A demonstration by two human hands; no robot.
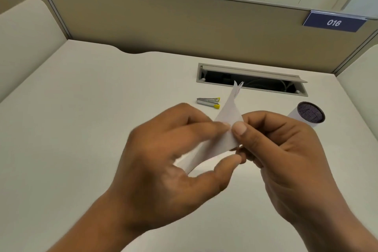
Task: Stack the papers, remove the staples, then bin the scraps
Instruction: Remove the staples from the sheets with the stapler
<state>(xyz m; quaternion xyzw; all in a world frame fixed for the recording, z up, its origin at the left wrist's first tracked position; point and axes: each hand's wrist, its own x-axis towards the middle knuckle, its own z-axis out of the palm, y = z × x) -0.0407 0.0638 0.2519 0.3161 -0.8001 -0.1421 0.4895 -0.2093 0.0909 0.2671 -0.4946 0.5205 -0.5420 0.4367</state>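
Both hands hold a small stack of white paper strips (223, 129) above the middle of the desk. My left hand (173, 161) pinches it from the left with thumb and fingers. My right hand (286, 149) grips it from the right, thumb on top. The far tip of the paper points up and away and looks torn and frayed. A metal staple remover (208, 102) with yellow tips lies on the desk beyond the hands, touched by neither. A white cylindrical bin (307, 115) with a dark mesh inside stands at the right, behind my right hand.
The white desk (81, 108) is boxed in by beige partition walls at the back and sides. An open cable slot (251, 80) with a raised flap is set into the desk behind the paper. A blue "016" label (333, 22) hangs on the back wall.
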